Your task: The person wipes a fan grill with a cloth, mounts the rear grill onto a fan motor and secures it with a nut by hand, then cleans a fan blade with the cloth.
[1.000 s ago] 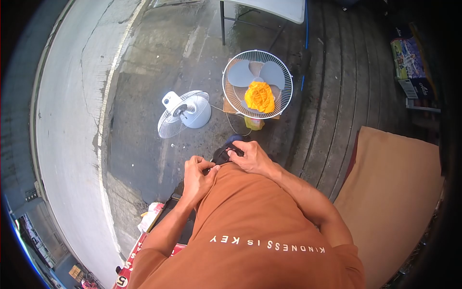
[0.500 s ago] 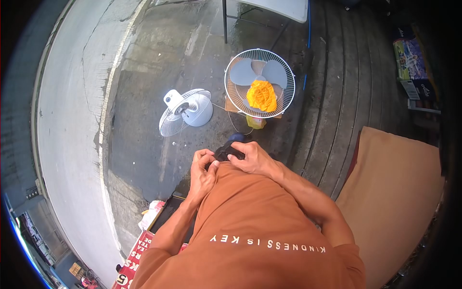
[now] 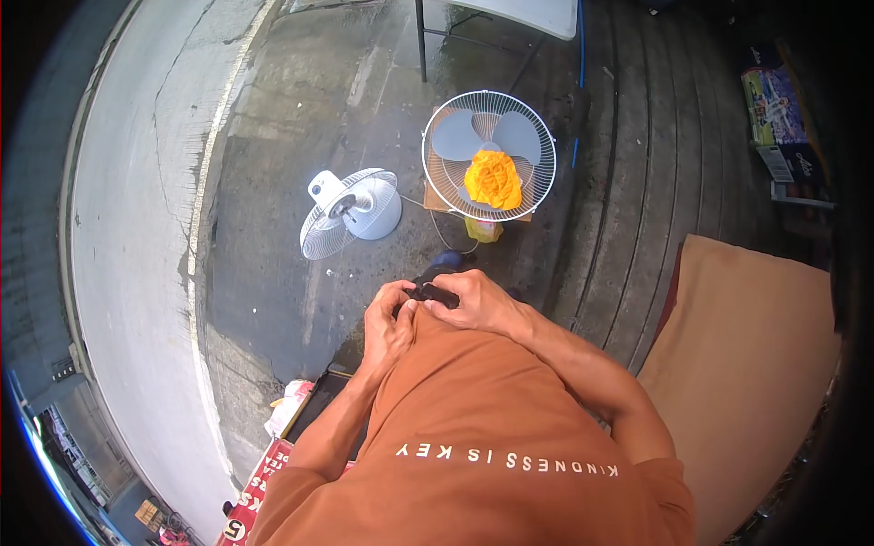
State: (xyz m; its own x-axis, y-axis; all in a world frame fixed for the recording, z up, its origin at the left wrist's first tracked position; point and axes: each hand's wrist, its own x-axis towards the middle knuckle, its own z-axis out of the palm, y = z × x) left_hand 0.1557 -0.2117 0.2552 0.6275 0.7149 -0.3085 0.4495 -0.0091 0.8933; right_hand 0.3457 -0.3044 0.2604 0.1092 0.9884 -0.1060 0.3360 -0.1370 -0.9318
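Note:
At my waist, both hands meet over a small black object (image 3: 442, 295) whose exact kind I cannot make out. My right hand (image 3: 478, 302) is closed on it, with fingers curled over the top and the thumb below. From the other side my left hand (image 3: 389, 323) pinches close to the object's left end and the hem of the brown shirt (image 3: 446, 400). What lies between the left fingers is partly hidden. Beyond the hands, a fan grille with grey blades (image 3: 450, 136) lies face up, an orange-yellow cloth (image 3: 492, 179) on it.
A white fan (image 3: 373, 211) stands on the wet pavement left of the grille. A yellow bag (image 3: 483, 229) sits under the grille's near edge. A white table (image 3: 537, 13) is at the far end, a brown-covered surface (image 3: 746, 364) at right, and a red sign (image 3: 259, 487) at lower left.
My right hand has shifted slightly, and the black object between the hands has turned and shows more of its length. My left hand has moved a little toward the right.

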